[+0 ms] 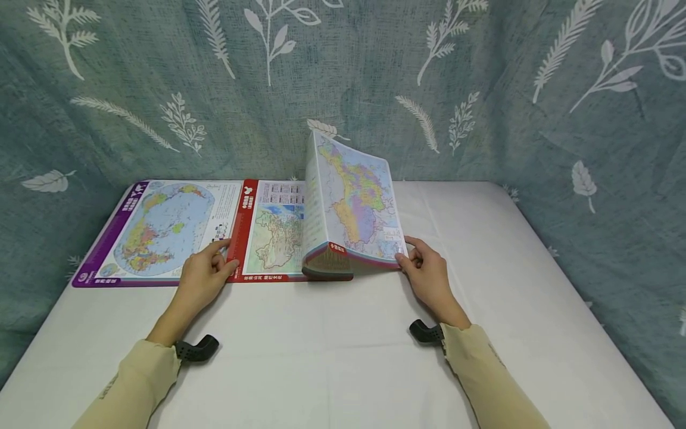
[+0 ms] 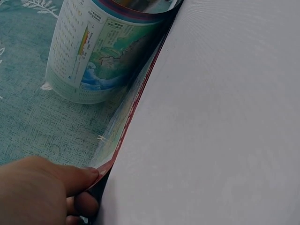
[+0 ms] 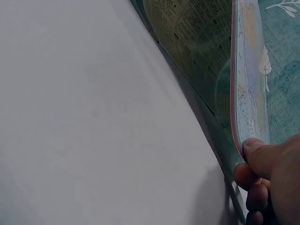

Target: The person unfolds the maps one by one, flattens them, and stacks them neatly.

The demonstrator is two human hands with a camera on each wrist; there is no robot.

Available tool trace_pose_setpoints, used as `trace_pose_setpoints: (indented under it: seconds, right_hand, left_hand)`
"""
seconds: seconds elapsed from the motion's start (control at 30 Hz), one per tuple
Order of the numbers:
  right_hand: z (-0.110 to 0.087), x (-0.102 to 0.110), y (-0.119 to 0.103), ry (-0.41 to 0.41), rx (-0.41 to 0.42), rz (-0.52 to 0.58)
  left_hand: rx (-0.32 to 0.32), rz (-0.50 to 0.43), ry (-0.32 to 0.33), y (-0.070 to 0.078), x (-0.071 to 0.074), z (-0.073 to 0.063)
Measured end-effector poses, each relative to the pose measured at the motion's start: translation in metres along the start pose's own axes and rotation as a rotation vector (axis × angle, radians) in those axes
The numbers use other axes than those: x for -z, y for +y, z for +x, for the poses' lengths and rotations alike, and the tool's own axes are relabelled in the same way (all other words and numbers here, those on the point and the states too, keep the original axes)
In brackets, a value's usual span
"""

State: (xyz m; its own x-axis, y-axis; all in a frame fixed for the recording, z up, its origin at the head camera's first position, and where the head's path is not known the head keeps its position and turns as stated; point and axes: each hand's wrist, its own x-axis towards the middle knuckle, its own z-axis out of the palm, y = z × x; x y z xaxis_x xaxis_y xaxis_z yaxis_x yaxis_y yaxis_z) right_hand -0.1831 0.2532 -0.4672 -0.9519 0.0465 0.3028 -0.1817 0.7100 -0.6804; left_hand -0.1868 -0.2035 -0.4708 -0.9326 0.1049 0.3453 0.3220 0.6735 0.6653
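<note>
Left hand (image 1: 206, 271): thumb above, fingers below, pinching the near left corner of the red map (image 1: 276, 238).

Right hand (image 1: 429, 274): thumb and fingers pinching the near right corner of the raised leaf (image 1: 358, 196).

Red map, one: lying along the far side of the table (image 1: 321, 357), left of the middle as I look over the person's arms; red band down its left side, a map of green and pale tones beside it.

Raised leaf, one: lifted off the table and bowed, standing at the right of the red map; pastel map on its face, dense print on its underside. Whether the two are one folded sheet, I cannot tell.

Purple map, one (image 1: 163, 229): flat, just left of the red map; oval world map, purple band at its left.

Table: white-covered.

Curtain (image 1: 364, 59): blue-green, printed with white leaves, behind the table.

Sleeves, two (image 1: 128, 375): beige, a black fitting (image 1: 198, 348) at each cuff.
</note>
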Motion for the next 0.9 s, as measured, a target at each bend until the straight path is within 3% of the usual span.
trace_pose_setpoints:
  seconds: [0.9]
  right_hand:
    - [-0.002,0.028,0.027,0.066,-0.032,0.009]
  left_hand:
    - [0.048,0.014,-0.020,0.002,0.001,0.000]
